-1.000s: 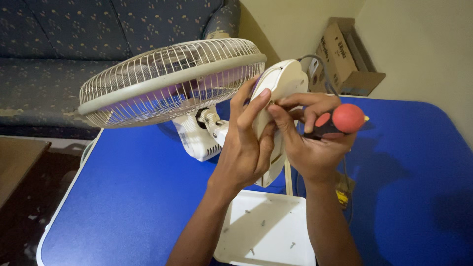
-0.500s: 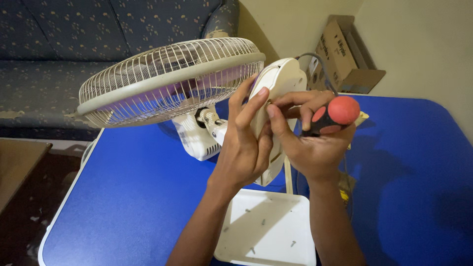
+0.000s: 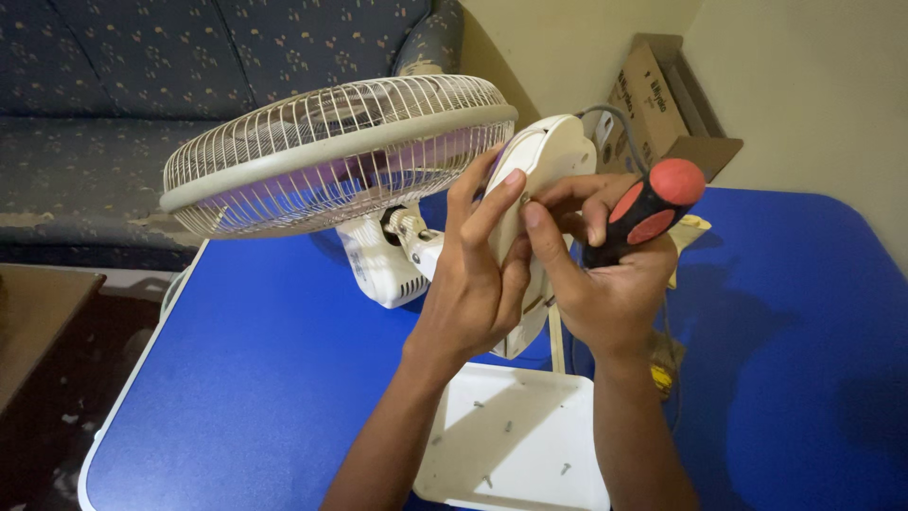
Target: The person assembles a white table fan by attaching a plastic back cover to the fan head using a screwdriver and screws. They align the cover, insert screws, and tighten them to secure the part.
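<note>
The fan's white oval base plate [image 3: 549, 161] stands tipped up on edge above the table [image 3: 265, 378], just behind the wire guard [image 3: 331, 151]; both hands meet on its near rim, at what looks like a small screw [image 3: 524, 199], too small to make out clearly. The left hand [image 3: 473, 284] backs the plate, palm against it, its fingers [image 3: 497, 203] laid up along the edge; it holds the plate steady. The right hand [image 3: 605, 274] pinches at the same spot with thumb and forefinger, while its other fingers are curled round a screwdriver [image 3: 648, 213] with a red and black handle, parked in the palm with the shaft hidden.

To do this well, I judge the left hand should keep the plate from rocking, since the fan head hangs heavy to one side; the screw is best turned straight on its axis between the fingertips, and kept over the white tray [image 3: 515, 440] so that it falls among the other loose screws [image 3: 506, 428] if dropped; the parked tool should stay clear of the grey cord [image 3: 619, 123].

The plate is smooth cream plastic, rounded at the top, narrowing toward the white motor housing [image 3: 378, 265]; the guard is pale wire with a grey rim, purple blades showing through it. Beyond lie a patterned blue sofa [image 3: 189, 57] and a cardboard box [image 3: 662, 104] in the corner.
</note>
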